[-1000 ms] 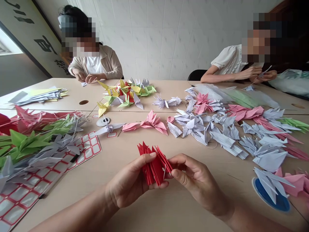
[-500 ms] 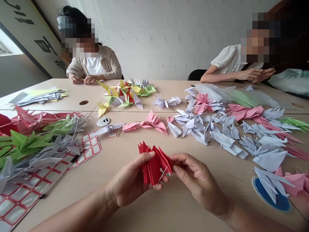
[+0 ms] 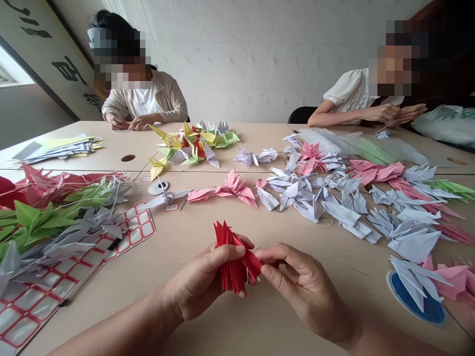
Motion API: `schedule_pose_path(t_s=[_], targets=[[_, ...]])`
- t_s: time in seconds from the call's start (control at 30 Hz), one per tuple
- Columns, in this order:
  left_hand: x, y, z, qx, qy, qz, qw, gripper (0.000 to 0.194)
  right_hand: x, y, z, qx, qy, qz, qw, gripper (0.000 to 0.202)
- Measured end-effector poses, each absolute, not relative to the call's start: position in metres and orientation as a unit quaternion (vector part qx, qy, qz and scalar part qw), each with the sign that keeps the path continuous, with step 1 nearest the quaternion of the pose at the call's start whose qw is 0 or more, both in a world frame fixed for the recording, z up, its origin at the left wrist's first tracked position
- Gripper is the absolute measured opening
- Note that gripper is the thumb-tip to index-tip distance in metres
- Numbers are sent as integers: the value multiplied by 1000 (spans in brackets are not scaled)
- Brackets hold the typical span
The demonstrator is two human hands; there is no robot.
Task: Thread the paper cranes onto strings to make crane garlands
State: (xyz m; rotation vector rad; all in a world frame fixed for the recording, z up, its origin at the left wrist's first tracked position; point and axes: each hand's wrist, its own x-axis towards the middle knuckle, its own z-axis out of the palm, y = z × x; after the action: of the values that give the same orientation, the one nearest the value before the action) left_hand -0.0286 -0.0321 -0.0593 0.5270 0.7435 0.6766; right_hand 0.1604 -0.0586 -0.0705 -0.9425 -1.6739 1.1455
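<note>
A bundle of folded red paper cranes [image 3: 230, 267] is gripped in my left hand [image 3: 202, 277], its thumb pressed across the front and fingers behind. Thumb and forefinger of my right hand [image 3: 302, 284] pinch the tip of the rightmost red crane [image 3: 253, 263], drawn a little away from the others. A small pale bit shows under that crane, too little to make out. Beyond my hands lie pink paper cranes [image 3: 236, 188] and a pale lilac crane [image 3: 168, 197] beside a white spool [image 3: 158, 186].
Many white and pink folded cranes [image 3: 297, 190] cover the table's right side, near a blue disc [image 3: 415, 299]. Red-bordered label sheets [image 3: 139, 225] lie under cranes at left. Across the table sit two people [image 3: 144, 94], [image 3: 349, 99], hands busy with small items.
My left thumb has slid right over the red bundle, which sits slightly lower. The white stick-like piece seen at its right side is now mostly hidden. My right fingers still pinch the crane's tip.
</note>
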Motion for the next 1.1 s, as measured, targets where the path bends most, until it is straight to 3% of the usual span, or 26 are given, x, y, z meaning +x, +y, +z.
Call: schedule_pose_path(t_s=[0.17, 0.33, 0.47, 0.63, 0.8, 1.1], targets=[[-28, -31, -59, 249, 345, 318, 847, 13, 160, -57, -75, -383, -672, 458, 438, 16], [-28, -31, -58, 227, 353, 330, 846, 30, 161, -52, -76, -393, -716, 346, 461, 20], [-26, -31, -59, 209, 366, 333, 844, 32, 160, -52, -73, -397, -769, 266, 424, 17], [-24, -32, -57, 200, 387, 318, 842, 33, 160, -53, -76, -386, -808, 198, 398, 39], [-25, -32, -55, 206, 389, 318, 840, 34, 159, -54, -78, -400, -797, 209, 403, 23], [-27, -31, -57, 213, 367, 315, 849, 31, 161, -54, -77, -407, -784, 221, 413, 29]])
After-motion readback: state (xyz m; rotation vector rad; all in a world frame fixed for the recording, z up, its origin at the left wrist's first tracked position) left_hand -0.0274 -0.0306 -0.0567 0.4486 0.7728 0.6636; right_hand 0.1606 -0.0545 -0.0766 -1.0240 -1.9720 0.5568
